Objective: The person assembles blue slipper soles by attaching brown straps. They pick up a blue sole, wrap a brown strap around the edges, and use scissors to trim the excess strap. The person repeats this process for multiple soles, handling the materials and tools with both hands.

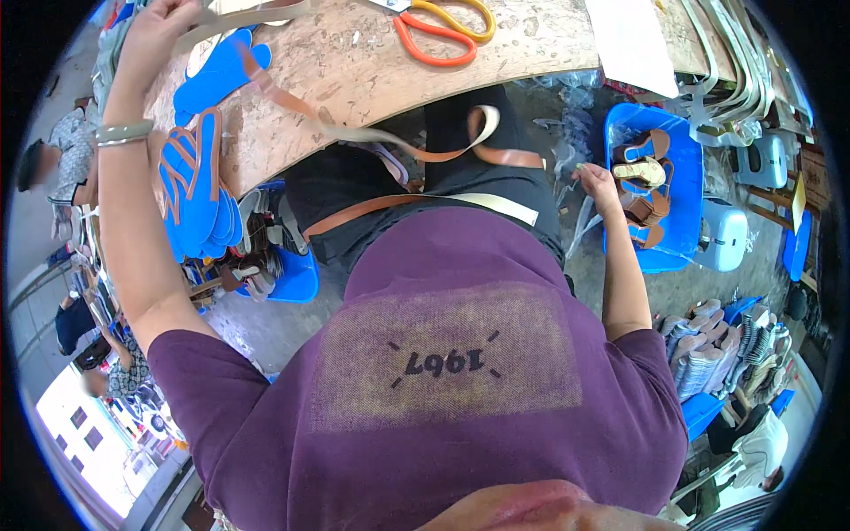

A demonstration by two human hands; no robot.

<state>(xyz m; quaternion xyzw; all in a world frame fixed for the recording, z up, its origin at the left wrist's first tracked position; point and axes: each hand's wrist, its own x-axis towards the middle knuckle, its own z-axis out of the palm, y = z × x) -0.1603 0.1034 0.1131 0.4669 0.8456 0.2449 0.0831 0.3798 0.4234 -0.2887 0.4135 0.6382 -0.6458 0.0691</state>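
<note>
My left hand [161, 35] is raised over the wooden table at the upper left, its fingers closed on a beige strap [261, 15]. The hand is partly cut by the picture's top edge. A long brown and cream strip [425, 156] loops from the table over my lap, blurred at its table end. Another such strip [372, 203] lies across my lap. Out at the right, my right hand [598, 186] is closed beside a blue bin [699, 177]; whatever its fingertips hold is too small to make out. Blue sole-shaped pieces [221, 71] lie near my left hand.
Orange and yellow scissors [438, 40] and a white sheet [630, 44] lie on the table [354, 66]. Several blue pieces with brown straps [190, 190] stack at its left edge. Brown sandals [648, 211] fill the right bin. Pale straps [748, 62] hang at upper right. Other people are farther off.
</note>
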